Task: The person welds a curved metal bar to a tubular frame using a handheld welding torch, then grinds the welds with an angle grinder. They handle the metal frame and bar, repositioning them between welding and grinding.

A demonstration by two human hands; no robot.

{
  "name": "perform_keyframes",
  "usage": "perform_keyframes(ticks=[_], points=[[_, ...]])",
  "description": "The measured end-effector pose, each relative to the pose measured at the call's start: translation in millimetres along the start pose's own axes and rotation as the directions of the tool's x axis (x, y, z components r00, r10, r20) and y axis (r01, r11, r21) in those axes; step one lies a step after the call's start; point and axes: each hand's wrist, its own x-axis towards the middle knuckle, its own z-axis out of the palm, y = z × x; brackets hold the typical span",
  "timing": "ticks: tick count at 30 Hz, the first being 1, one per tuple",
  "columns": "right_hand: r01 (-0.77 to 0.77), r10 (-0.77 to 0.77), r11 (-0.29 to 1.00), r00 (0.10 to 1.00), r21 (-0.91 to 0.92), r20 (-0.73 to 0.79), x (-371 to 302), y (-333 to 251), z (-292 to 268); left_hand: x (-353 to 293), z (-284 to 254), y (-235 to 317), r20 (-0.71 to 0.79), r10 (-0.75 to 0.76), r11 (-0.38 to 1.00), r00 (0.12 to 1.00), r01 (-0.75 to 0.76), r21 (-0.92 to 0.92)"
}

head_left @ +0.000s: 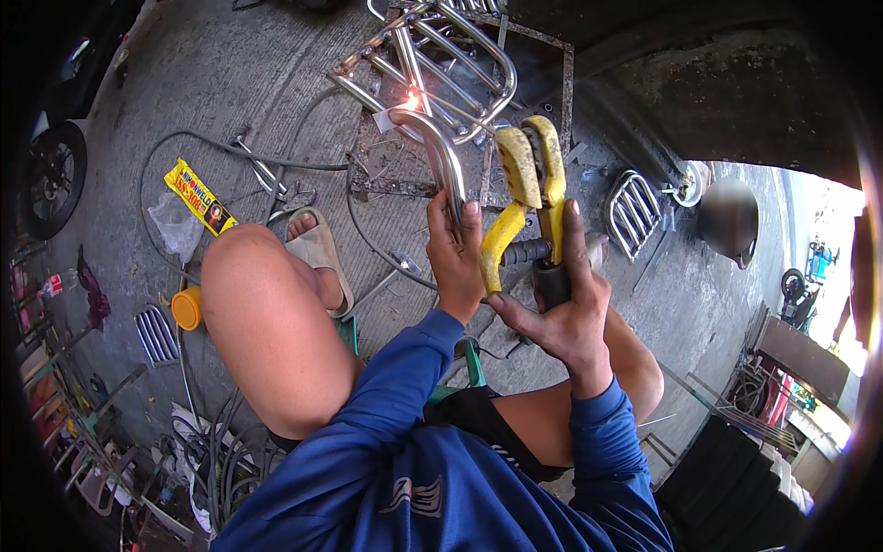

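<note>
My left hand is wrapped round the lower end of a shiny bent steel tube. The tube's curved upper end meets a frame of welded steel tubes, where a bright orange-white glow burns. My right hand grips the dark handle of a yellow welding electrode holder, its thumb near the lower yellow lever. From the holder's jaws a thin rod runs left toward the glow. Part of the handle is hidden by my fingers.
The tube frame rests on a rusty metal stand. A dark cable loops over the concrete floor. Nearby lie a yellow packet, an orange-yellow lid, and small tube racks. Cables pile up at lower left.
</note>
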Motion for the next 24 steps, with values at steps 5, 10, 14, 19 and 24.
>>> perform_keyframes(ticks=[5,10,14,19,24], points=[[0.035,-0.034,0.999,0.999,-0.018,0.018,2,-3,0,0,0,-1,0.009,0.022,0.998,1.000,-0.022,-0.058],[-0.003,0.003,1.000,1.000,0.008,0.021,3,-8,-1,-1,0,4,0.013,-0.040,0.996,0.999,0.041,-0.084],[-0.029,0.029,1.000,0.999,-0.002,0.045,4,-8,-1,-1,0,6,0.007,-0.073,0.992,0.997,0.074,-0.102],[-0.034,0.035,0.999,0.997,-0.023,0.062,5,-6,0,0,0,7,0.018,-0.013,0.998,1.000,0.014,-0.067],[-0.046,0.047,0.999,0.997,-0.020,0.063,6,-7,0,-1,-1,8,0.036,-0.015,1.000,0.999,0.015,-0.015]])
